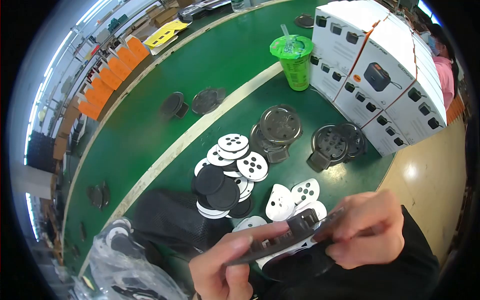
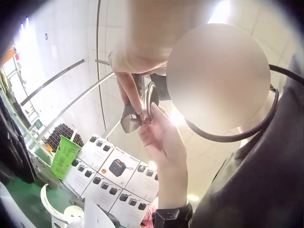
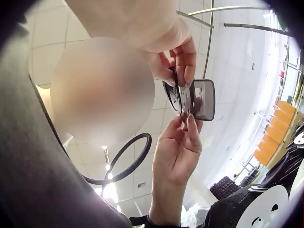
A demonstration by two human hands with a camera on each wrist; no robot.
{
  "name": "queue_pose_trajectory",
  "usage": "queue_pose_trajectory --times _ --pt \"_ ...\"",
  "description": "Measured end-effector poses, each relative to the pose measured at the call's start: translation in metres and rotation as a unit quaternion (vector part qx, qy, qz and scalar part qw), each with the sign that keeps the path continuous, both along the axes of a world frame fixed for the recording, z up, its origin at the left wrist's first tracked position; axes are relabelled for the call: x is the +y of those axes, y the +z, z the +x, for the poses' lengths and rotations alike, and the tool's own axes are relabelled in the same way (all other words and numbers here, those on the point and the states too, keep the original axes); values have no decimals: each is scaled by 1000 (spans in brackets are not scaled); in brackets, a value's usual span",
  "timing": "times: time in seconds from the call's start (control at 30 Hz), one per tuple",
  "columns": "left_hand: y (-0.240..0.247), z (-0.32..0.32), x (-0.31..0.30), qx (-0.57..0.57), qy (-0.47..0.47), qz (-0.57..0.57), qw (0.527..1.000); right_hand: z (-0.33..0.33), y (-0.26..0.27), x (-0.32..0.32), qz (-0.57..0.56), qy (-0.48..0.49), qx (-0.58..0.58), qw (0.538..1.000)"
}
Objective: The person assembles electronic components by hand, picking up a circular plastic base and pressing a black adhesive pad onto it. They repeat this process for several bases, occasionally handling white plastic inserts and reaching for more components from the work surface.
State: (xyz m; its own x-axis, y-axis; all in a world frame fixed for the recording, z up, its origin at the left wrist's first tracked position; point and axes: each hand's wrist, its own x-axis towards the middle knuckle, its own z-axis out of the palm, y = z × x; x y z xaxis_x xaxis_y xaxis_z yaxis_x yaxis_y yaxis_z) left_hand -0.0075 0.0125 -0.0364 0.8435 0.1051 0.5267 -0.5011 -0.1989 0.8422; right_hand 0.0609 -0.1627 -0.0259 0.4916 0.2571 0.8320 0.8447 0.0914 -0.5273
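Low in the head view, my left hand [image 1: 220, 265] grips a dark round plastic cover [image 1: 272, 245] with a squarish lug at its edge. Its index finger lies along the cover's inner face. From the other side my right hand [image 1: 370, 230] pinches a black-backed white disc [image 1: 300, 265] by its edge, close against the cover. In the right wrist view, the fingertips of both hands meet at the disc and the smoky cover [image 3: 204, 99]. The left wrist view shows the right thumb at the rim of the round piece [image 2: 152, 95].
Loose white and black discs [image 1: 225, 187] lie heaped on the green table [image 1: 200, 60]. Stacked dark covers [image 1: 280, 125] and more covers [image 1: 337, 145] sit behind. A green cup [image 1: 295, 65], printed boxes [image 1: 375, 80], a black mesh bag [image 1: 175, 215] and a plastic bag [image 1: 130, 265] stand around.
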Motion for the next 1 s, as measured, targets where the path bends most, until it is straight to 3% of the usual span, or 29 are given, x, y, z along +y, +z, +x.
queue_pose_trajectory --times 0.07,0.13,0.17,0.23,0.3,0.4,0.43,0.47,0.5,0.57,0.63,0.73,0.87,0.93,1.0 --pt "-6 -4 1 3 -70 -69 995 4 5 -3 -34 34 -77 996" --pt "-10 -1 10 -4 -164 -84 983 -1 7 2 -23 -12 -106 994" --pt "-15 4 12 -40 -179 -62 981 -1 6 6 0 -30 -125 992" --pt "-21 8 -2 -74 -187 -121 972 1 6 -3 -29 8 -127 991" --pt "-18 10 -15 -93 -180 -169 965 -3 12 4 6 -16 -115 993" --pt "-4 -7 -31 -12 -104 -215 971 -4 17 6 19 -32 -119 992" --pt "6 -11 -32 77 -91 -279 953 -6 20 10 37 -54 -103 992" --pt "16 -14 -32 160 -73 -350 920 -9 23 14 55 -75 -87 992" --pt "32 -11 -27 284 -72 -459 839 -9 29 12 36 -68 -75 994" --pt "43 1 -2 451 -161 -430 765 -8 25 7 9 -44 -67 997" --pt "46 14 29 516 -335 -155 773 -7 12 0 -5 -22 -77 997" --pt "34 14 37 514 -405 -132 744 -6 16 -2 -26 -9 -96 995" --pt "32 15 37 495 -414 -98 757 0 8 -17 -70 58 -116 989" --pt "37 16 35 508 -406 -86 755 -5 17 -17 -99 36 -67 992" --pt "47 13 29 551 -353 -159 739 -9 45 -11 -182 -2 -13 983"
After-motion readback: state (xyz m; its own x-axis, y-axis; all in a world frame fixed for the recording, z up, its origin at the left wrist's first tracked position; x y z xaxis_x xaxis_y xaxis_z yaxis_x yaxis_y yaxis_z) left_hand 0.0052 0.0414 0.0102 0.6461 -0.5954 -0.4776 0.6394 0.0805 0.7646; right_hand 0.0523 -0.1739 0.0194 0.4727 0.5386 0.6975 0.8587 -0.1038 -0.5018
